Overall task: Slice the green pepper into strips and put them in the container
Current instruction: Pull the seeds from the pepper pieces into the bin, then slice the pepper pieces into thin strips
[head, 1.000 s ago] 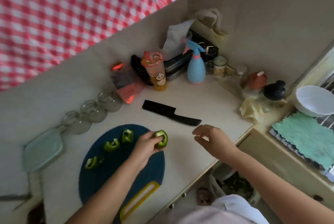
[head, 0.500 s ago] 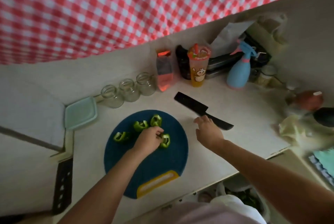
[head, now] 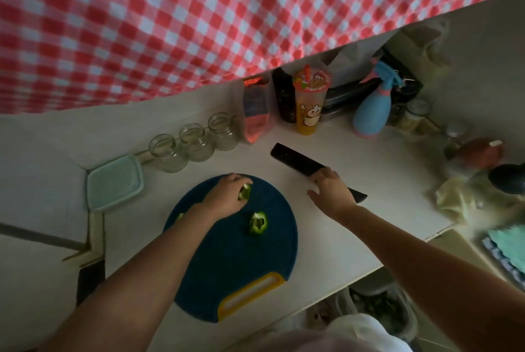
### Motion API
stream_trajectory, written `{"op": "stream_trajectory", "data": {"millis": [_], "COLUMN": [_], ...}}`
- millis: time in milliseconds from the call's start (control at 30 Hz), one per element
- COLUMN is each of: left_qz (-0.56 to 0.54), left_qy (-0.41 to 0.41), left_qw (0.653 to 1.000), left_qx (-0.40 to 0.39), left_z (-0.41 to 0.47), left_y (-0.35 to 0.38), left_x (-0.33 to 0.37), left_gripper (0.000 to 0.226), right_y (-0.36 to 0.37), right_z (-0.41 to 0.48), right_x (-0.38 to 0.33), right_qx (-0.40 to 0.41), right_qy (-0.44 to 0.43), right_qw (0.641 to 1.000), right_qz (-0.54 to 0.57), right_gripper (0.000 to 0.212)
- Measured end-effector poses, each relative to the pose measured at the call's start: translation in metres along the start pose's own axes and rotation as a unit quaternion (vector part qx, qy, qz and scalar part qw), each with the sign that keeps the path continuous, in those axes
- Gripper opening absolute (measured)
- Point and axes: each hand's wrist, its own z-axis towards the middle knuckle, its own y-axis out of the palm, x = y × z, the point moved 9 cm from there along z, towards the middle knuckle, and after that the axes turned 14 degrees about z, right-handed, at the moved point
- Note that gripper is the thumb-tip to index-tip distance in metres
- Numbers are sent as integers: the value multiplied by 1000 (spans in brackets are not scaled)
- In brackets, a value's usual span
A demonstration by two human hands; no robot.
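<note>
Head view: on the bench [head: 369, 181] a round board [head: 227, 266] lies near the front edge, with the lidded container [head: 113, 182] just off its far-left rim and the knife [head: 295, 160] off its far-right side. Right hand [head: 332, 192] lies over the knife's handle; whether its fingers grip it I cannot tell. Left hand [head: 224, 198] pinches a pepper piece [head: 245, 191] at the board's far edge; a second piece [head: 258, 223] lies mid-board. Both are likely light, crisp, waxy-skinned and prone to rock, so pin each flat by its walls.

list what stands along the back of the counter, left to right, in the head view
container → three jars → red pouch → cartoon cup → spray bottle
</note>
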Motion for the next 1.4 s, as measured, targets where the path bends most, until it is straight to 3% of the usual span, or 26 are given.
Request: {"op": "stream_trajectory", "data": {"millis": [233, 367, 500, 600, 767, 833, 1033, 1233, 1400], "left_qz": [106, 115, 7, -76, -163, -162, -179, -187, -142], "left_qy": [-55, -17, 60, 92, -28, -48, -58, -138, -137], "left_qw": [990, 992, 990, 986, 986, 986, 981, 966, 969], "left_qx": [68, 52, 130, 116, 11, -9, 56, 116, 148], "left_z": [-11, -19, -41, -60, -69, -70, -70, -67, -66], "left_y": [-9, -5, -21, -21, 23, 38, 42, 41, 40], "left_x": [-36, -41, -10, 18, 21, 22, 21, 22, 32], "left_gripper": [54, 60, 44, 41, 80, 85, 61, 62, 65], "right_y": [-1, -1, -8, -9, -8, -7, -2, 27, 53], "right_z": [1, 3, 6, 9, 4, -2, -37, -87, -110], "right_x": [10, 13, 22, 22, 18, 12, 1, -24, -40], "right_qx": [34, 27, 31, 16, 0, 4, 11, -15, -56], "right_qy": [39, 57, 84, 83, 78, 62, 41, 0, -29], "right_qw": [999, 998, 995, 994, 995, 997, 998, 990, 986], "right_qz": [0, -20, -47, -70, -61, -50, 41, 138, 154], "right_gripper": [41, 45, 44, 41, 48, 45, 31, 26, 21]}}
